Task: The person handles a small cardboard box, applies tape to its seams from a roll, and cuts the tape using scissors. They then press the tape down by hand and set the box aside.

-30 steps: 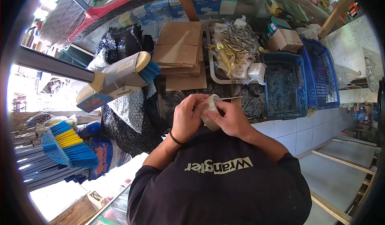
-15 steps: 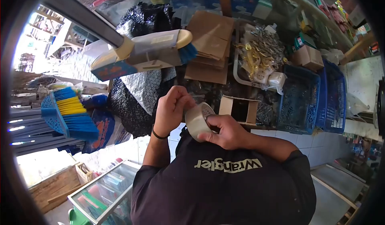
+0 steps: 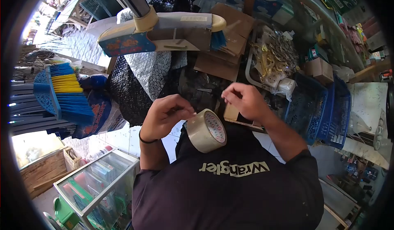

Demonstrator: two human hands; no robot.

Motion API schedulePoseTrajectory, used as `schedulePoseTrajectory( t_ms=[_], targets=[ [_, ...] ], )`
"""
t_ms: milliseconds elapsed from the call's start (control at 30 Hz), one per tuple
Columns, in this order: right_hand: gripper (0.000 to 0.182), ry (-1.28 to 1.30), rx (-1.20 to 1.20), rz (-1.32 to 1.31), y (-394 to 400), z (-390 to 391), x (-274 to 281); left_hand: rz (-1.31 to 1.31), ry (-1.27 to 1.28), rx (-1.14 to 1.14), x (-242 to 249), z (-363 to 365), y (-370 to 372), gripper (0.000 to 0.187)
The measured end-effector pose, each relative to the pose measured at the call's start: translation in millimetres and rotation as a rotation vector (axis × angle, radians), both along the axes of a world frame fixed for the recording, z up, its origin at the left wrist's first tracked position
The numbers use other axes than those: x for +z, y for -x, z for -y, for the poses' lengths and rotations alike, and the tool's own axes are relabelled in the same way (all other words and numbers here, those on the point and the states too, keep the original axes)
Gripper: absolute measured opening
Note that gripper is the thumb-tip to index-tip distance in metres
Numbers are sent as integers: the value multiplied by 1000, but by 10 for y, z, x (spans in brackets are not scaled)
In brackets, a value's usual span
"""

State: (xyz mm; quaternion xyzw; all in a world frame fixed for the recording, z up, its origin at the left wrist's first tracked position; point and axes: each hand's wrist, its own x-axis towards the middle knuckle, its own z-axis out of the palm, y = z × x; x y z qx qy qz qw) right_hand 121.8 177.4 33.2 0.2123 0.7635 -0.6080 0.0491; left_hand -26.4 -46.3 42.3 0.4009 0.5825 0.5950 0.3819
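Observation:
My left hand (image 3: pixel 166 117), with a dark band at the wrist, is closed in a pinch at the left edge of a wide roll of clear packing tape (image 3: pixel 196 135). The roll hangs tilted in front of the black shirt, its printed core facing right. Up and to the right of the roll, my right hand (image 3: pixel 246 102) is apart from it. Its fingers are curled with thumb and index finger together; whether anything small is between them I cannot make out. Just below that hand, a small open cardboard box (image 3: pixel 231 112) is partly hidden by it.
A boxed broom head (image 3: pixel 176 33) on a pole juts across the upper left. Bubble wrap (image 3: pixel 150 72) and flat cardboard (image 3: pixel 217 66) lie beyond my hands. To the right are a white tray (image 3: pixel 249 72) of metal pieces and blue baskets (image 3: pixel 336 115). Brooms (image 3: pixel 72 92) stand at left.
My right hand has let go of the tape roll and moved up and right. The roll now hangs by my left hand, its core turned into view. The whole view has shifted somewhat.

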Motion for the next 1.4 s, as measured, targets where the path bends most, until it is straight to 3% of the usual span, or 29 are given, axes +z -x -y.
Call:
schedulePoseTrajectory(
  t_ms=[100, 200, 300, 400, 500, 767, 933, 1400],
  targets=[
    [17, -426, 147, -165, 246, -89, -323, 137, -64, 37, -59, 70, -58, 4],
    [18, -658, 365, 139, 580, -51, -699, 233, -107, 69, -53, 95, -118, 4],
    [24, -1031, 745, 468, 859, 28, -1031, 236, -103, 78, -55, 107, -134, 5],
    [31, -1060, 993, 674, 1081, 67, -1359, 228, -35, 85, -16, 119, -113, 8],
    [32, -1120, 1094, 636, 1139, 155, -1267, 275, -34, 42, 16, 123, -76, 8],
    [24, -1160, 937, 572, 1032, 156, -1681, 292, -31, -65, -56, 15, -5, 7],
    [26, -1136, 923, 605, 1060, 208, -1338, 248, -14, -83, -4, 25, 20, 9],
    [22, -1137, 989, 348, 923, -58, -1357, 164, -14, -133, 7, -90, 71, 10]
  ],
)
